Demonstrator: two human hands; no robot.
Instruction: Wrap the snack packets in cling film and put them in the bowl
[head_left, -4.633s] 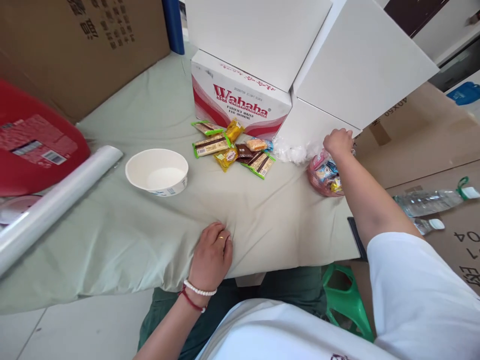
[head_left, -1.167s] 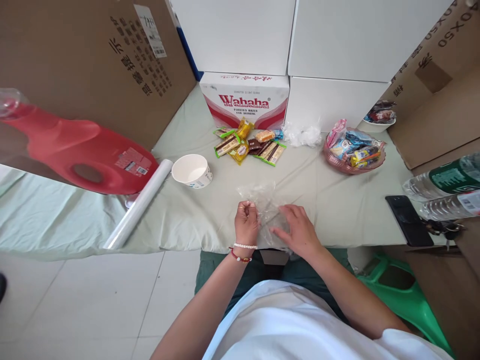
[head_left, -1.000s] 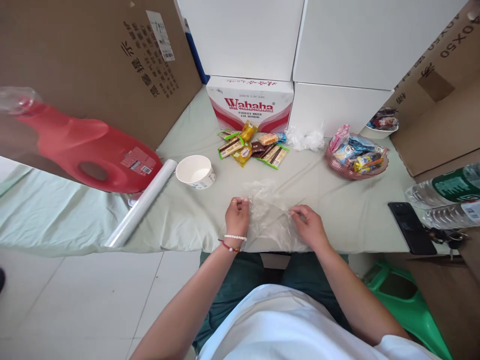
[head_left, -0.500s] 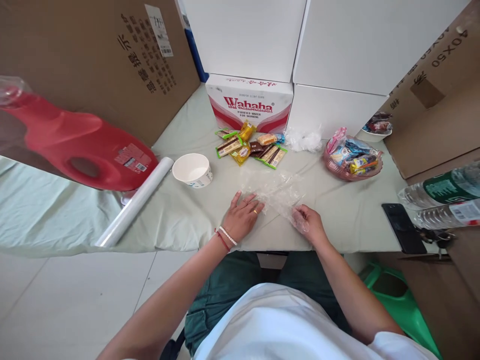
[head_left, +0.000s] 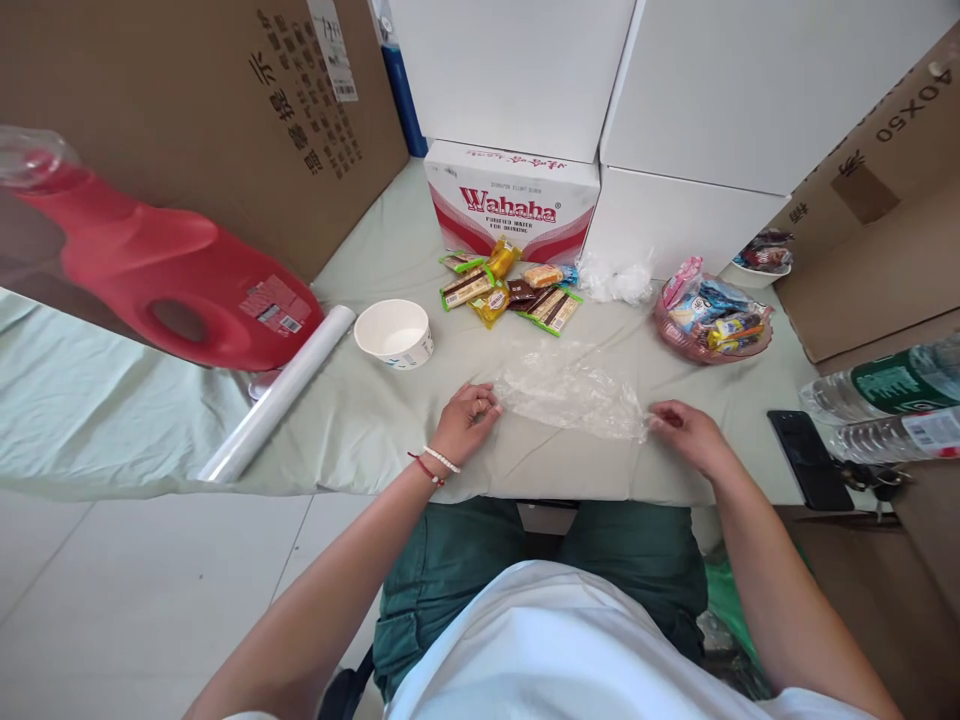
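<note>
While the left hand rests palm down at the left end of the clear plastic film, fingers loosely curled, the right hand is positioned at the opposite end, thumb and fingertips pinched on the film's edge. Whether the left fingers grip the film cannot be told. The film lies wrinkled between both hands on a creased, pale green tablecloth. Left side: white paper bowl, plastic roll, red jug. Right side: pink bowl of wrapped sweets, black phone. Rear: wrapped snacks before a Wahaha carton. Below: pale floor tiles.
</note>
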